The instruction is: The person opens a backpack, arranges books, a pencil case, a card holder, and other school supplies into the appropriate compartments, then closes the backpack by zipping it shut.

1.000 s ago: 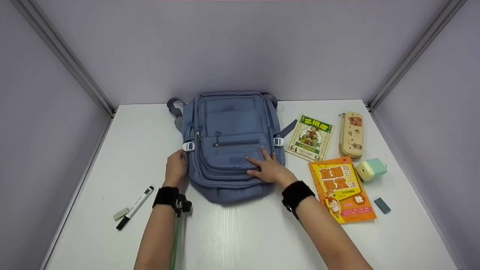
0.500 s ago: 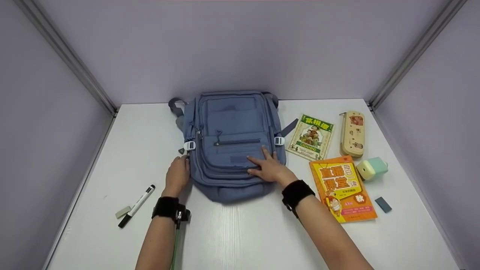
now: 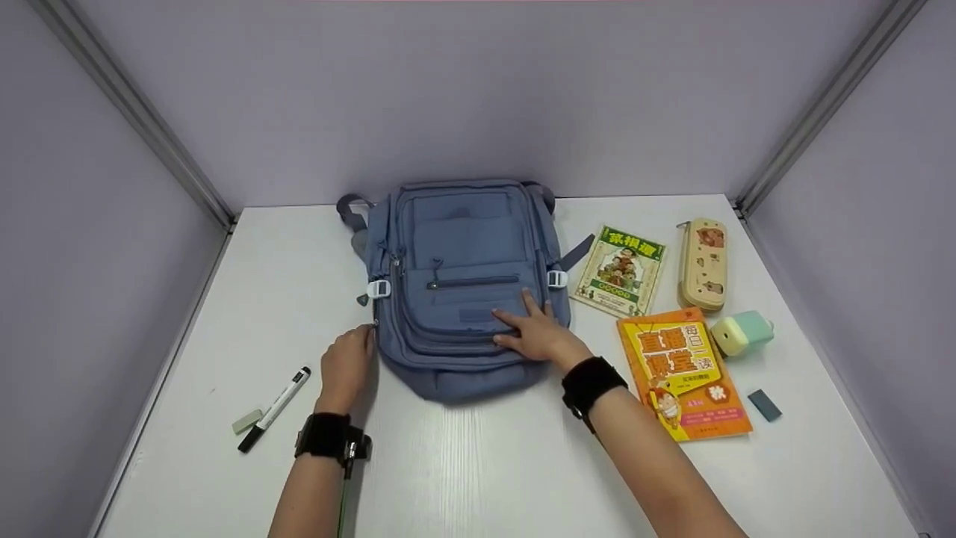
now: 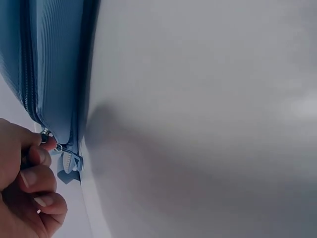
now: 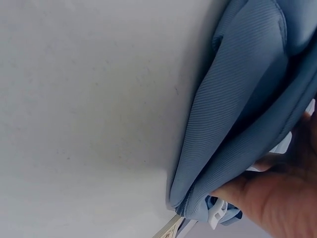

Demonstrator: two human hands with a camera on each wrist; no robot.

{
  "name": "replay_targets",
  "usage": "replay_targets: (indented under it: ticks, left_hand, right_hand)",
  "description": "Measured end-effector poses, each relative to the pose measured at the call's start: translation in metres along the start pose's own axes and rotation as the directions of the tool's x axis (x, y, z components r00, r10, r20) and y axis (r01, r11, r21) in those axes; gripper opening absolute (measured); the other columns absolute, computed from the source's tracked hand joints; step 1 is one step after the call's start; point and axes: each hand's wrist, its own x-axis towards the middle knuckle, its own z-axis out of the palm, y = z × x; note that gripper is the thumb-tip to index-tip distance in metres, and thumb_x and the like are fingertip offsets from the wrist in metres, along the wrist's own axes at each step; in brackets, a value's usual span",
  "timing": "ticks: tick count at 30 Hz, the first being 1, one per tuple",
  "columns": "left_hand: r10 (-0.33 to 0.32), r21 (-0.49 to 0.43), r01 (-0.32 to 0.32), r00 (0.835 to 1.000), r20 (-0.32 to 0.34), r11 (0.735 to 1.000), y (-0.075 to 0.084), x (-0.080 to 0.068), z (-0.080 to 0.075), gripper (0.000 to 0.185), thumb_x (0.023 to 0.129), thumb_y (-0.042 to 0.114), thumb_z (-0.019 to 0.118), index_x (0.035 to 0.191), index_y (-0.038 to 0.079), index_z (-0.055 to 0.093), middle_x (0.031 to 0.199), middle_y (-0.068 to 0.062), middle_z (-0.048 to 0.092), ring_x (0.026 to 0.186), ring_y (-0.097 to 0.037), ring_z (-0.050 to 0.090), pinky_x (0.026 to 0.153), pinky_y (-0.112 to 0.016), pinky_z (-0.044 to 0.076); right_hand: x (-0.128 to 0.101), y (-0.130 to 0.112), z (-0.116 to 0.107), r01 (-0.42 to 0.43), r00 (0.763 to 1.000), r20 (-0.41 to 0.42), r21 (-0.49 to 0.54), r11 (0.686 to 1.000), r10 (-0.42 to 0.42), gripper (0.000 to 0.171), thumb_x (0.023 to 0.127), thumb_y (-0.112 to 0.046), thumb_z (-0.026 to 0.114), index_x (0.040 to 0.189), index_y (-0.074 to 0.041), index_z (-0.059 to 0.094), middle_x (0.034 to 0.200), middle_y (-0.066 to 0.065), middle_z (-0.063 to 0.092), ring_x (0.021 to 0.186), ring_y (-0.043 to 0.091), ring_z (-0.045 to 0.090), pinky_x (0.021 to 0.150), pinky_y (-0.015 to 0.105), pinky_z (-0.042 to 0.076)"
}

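A blue backpack [image 3: 463, 243] lies on its back, front pockets up, on a white table. At its left side, below the white buckle [image 3: 379, 288], my left hand [image 3: 347, 368] pinches a small metal zipper pull [image 4: 45, 134] between thumb and curled forefinger. A zipper track [image 4: 28, 84] runs along the bag's side from that pull. My right hand [image 3: 541, 338] rests with fingers spread on the lower right of the front pocket. In the right wrist view, its thumb [image 5: 230, 191] lies along the fabric. The right palm's underside is hidden.
On the right lie a green book [image 3: 621, 270], a beige pencil case [image 3: 703, 265], an orange book [image 3: 683, 377], a mint-and-yellow box-shaped item [image 3: 743, 333] and a dark eraser-like block [image 3: 764, 405]. A marker [image 3: 275, 409] and grey-green block [image 3: 247, 421] lie left. Walls enclose the table.
My left hand has moved down along the backpack's left side, toward me, with the zipper pull. A small dark tag now shows beside the left buckle. The right hand has stayed in place.
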Motion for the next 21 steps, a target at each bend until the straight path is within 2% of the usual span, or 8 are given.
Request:
replay_targets:
  ticks: [7, 13, 18, 21]
  left_hand:
    - [0.029, 0.022, -0.029, 0.999, 0.039, 0.999, 0.001, -0.015, -0.005, 0.025, 0.102, 0.014, 0.051, 0.114, 0.001, 0.069, 0.092, -0.024, 0.07, 0.077, -0.042, 0.068, 0.06, -0.054, 0.051]
    - [0.034, 0.02, -0.036, 0.996, 0.081, 0.999, 0.005, -0.032, -0.014, 0.023, 0.101, 0.012, 0.053, 0.113, 0.002, 0.07, 0.09, -0.024, 0.07, 0.073, -0.042, 0.067, 0.056, -0.053, 0.05]
    - [0.059, 0.005, -0.061, 0.986, 0.156, 0.998, 0.009, -0.042, -0.019, 0.022, 0.099, 0.01, 0.055, 0.114, 0.001, 0.068, 0.094, -0.022, 0.07, 0.078, -0.041, 0.068, 0.06, -0.052, 0.051]
    - [0.092, 0.017, -0.096, 0.981, 0.172, 0.995, 0.012, -0.046, -0.022, 0.02, 0.097, 0.007, 0.057, 0.112, 0.001, 0.07, 0.094, -0.02, 0.071, 0.079, -0.04, 0.068, 0.062, -0.052, 0.052]
  right_hand:
    - [0.0, -0.001, 0.001, 0.017, 1.0, -0.011, -0.028, 0.999, -0.017, 0.058, 0.1, -0.054, 0.044, 0.153, -0.035, 0.032, 0.161, 0.021, -0.008, 0.136, 0.063, -0.001, 0.1, 0.072, 0.025]
    - [0.0, -0.002, 0.001, 0.01, 1.0, -0.007, -0.036, 0.999, -0.01, 0.059, 0.1, -0.056, 0.043, 0.154, -0.037, 0.029, 0.161, 0.019, -0.009, 0.136, 0.062, -0.001, 0.101, 0.071, 0.025]
    - [-0.001, -0.002, 0.001, 0.009, 1.0, -0.017, -0.026, 1.0, -0.01, 0.059, 0.099, -0.056, 0.044, 0.153, -0.038, 0.03, 0.161, 0.018, -0.009, 0.137, 0.061, -0.001, 0.101, 0.071, 0.026]
    - [0.0, -0.002, 0.002, 0.015, 1.0, -0.024, -0.021, 1.0, -0.015, 0.059, 0.099, -0.056, 0.044, 0.153, -0.037, 0.031, 0.161, 0.018, -0.009, 0.136, 0.062, 0.0, 0.1, 0.072, 0.026]
